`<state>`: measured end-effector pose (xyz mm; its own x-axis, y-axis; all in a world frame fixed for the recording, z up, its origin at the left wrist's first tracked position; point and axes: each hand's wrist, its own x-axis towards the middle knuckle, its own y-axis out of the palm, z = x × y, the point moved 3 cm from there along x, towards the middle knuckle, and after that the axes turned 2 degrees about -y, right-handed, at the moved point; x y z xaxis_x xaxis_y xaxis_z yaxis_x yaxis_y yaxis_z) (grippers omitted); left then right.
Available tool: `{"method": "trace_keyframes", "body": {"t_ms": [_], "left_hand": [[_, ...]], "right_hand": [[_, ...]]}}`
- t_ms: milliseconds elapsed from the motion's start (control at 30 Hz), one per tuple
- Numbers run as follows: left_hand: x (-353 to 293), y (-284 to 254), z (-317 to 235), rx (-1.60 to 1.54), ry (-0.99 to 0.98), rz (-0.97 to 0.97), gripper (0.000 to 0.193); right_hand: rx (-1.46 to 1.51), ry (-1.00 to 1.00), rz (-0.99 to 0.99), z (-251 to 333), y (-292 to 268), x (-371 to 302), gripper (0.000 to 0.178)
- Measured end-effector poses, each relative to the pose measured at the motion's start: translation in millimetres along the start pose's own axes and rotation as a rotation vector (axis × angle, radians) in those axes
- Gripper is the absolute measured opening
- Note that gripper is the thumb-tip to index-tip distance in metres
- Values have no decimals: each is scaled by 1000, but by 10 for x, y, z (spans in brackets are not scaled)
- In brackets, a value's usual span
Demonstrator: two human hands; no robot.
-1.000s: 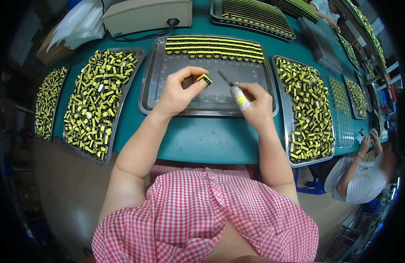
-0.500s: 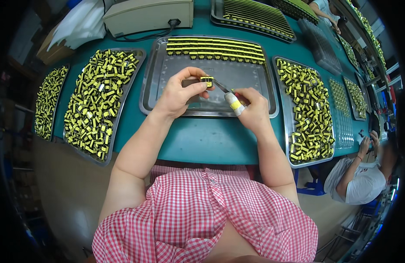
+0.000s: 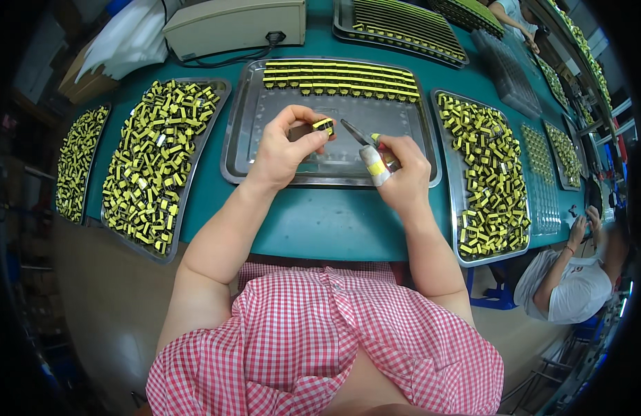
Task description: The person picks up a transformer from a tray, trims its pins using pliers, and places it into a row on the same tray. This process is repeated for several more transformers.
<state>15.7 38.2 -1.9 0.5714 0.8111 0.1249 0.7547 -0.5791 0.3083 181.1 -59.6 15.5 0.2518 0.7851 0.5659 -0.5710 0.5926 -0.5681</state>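
Between the thumb and fingers of my left hand [image 3: 287, 147] is a small yellow-and-black transformer [image 3: 323, 126], held tilted over the middle tray [image 3: 265, 125]. My right hand [image 3: 407, 170] grips long-nose pliers [image 3: 356, 132] whose handles are wrapped in white and yellow tape. Their dark, narrow tips point at the transformer, with a small gap between. Along the tray's far side stand neat rows of similar transformers [image 3: 341, 80].
Trays heaped with loose transformers stand at left [image 3: 150, 173], far left [image 3: 79, 163] and right [image 3: 490, 180]. Behind are a beige box-shaped device [image 3: 234, 31] with a black cable and a filled tray [image 3: 403, 35]. Clear plastic trays [image 3: 511, 76] lie right; a co-worker [image 3: 570, 281] sits there.
The plier tips have drawn away from the transformer, as my right hand shifted slightly right and down. In my left fingers the transformer has turned and now sits tilted.
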Motion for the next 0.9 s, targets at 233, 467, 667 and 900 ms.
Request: {"method": "trace_keyframes", "body": {"t_ms": [233, 467, 667, 900], "left_hand": [[-29, 34, -5, 203, 128, -84, 30], [-50, 40, -36, 277, 156, -82, 30], [-60, 60, -59, 338, 159, -102, 28], [-88, 81, -96, 483, 212, -130, 26]], "right_hand": [[-57, -123, -24, 30, 27, -30, 28], [-77, -131, -18, 49, 30, -28, 28], [-93, -136, -12, 55, 18, -31, 29], [-127, -160, -20, 79, -33, -26, 28]]}}
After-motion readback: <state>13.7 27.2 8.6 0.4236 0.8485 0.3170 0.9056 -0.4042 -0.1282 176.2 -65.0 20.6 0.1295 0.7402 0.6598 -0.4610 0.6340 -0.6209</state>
